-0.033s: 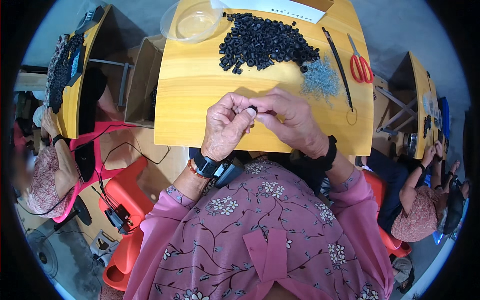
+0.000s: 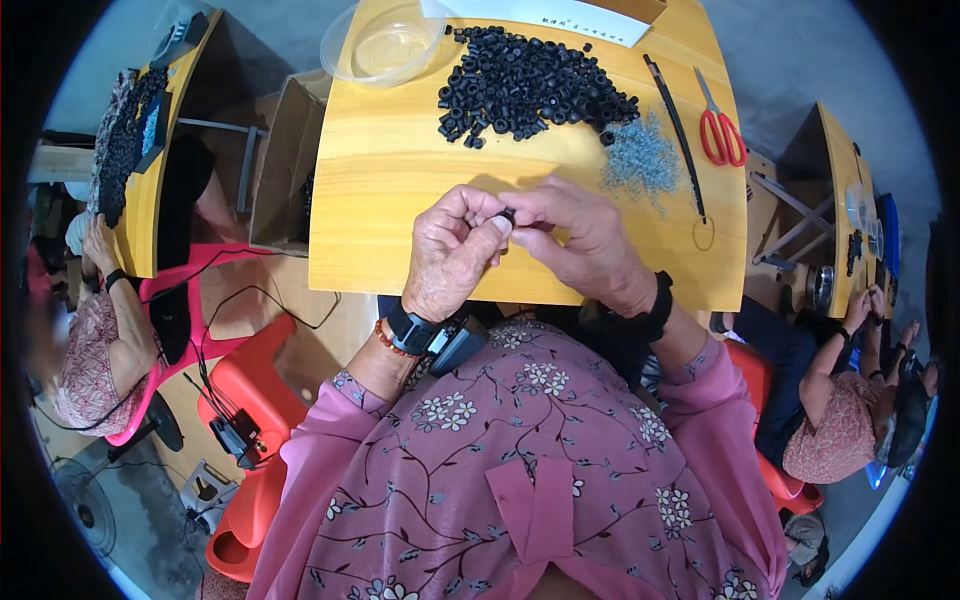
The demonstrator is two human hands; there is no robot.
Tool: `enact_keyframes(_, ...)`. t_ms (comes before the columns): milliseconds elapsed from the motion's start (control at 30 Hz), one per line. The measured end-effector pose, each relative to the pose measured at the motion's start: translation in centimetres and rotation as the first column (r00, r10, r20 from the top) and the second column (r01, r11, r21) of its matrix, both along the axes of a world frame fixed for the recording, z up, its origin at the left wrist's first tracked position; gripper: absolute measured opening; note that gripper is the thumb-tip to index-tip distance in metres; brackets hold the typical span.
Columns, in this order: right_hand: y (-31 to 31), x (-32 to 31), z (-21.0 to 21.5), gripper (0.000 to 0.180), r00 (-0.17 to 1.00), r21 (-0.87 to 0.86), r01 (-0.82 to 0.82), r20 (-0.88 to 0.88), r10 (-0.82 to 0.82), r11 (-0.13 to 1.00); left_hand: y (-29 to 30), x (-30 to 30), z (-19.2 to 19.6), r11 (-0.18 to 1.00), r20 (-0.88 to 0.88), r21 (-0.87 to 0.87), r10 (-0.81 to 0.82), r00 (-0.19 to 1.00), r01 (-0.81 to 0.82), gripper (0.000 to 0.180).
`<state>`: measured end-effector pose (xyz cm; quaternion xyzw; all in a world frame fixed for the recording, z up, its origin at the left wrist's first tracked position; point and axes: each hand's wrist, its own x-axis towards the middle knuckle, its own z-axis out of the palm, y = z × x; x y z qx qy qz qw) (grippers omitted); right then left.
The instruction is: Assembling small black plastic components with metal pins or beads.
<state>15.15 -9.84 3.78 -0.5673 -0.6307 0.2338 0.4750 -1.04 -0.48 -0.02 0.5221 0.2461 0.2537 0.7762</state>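
Just above the near edge of the yellow table, my left hand (image 2: 447, 255) and my right hand (image 2: 585, 240) meet with fingertips together. Between the left thumb and fingers sits a small black rubber part (image 2: 508, 214), mostly covered by the fingers. The right thumb and index finger pinch at it from the other side. Beyond my hands lies a heap of small black rubber parts (image 2: 530, 85), several showing round holes. At its right edge is a pile of tiny pale-blue translucent pieces (image 2: 642, 160).
A thin black rod (image 2: 676, 130) ending in a wire loop and red-handled scissors (image 2: 720, 130) lie at the right. A clear plastic bowl (image 2: 385, 45) and a white box (image 2: 560, 18) stand at the back. Left of the table is a cardboard box (image 2: 285, 160). Other people work at side tables.
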Motion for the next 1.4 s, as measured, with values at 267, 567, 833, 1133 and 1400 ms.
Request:
enact_keyframes(267,0.27,-0.72,0.63,0.034,0.953,0.002,0.051,0.299,-0.05,0.999,0.15,-0.08,-0.22,0.993,0.053,-0.121,-0.009,0.999,0.015,0.01)
enact_keyframes(567,0.22,-1.17,0.53,0.029,0.949,-0.005,0.137,0.289,-0.13,0.99,0.21,0.1,0.35,0.992,0.047,-0.126,-0.003,0.999,0.009,0.014)
enact_keyframes(833,0.18,-0.84,0.28,0.028,0.946,0.009,0.104,0.307,-0.102,0.995,0.32,0.12,0.51,0.995,0.012,-0.075,-0.067,0.998,0.068,0.013)
enact_keyframes(1133,0.32,-0.88,0.5,0.023,0.896,-0.034,0.073,0.442,-0.051,0.997,-0.01,0.25,0.25,0.999,-0.024,-0.034,-0.028,0.999,0.027,0.015)
enact_keyframes(1400,0.19,-1.14,0.08,0.03,0.896,-0.014,0.098,0.436,-0.082,0.995,-0.28,0.45,0.25,1.0,-0.042,-0.023,0.0,0.999,-0.001,0.012)
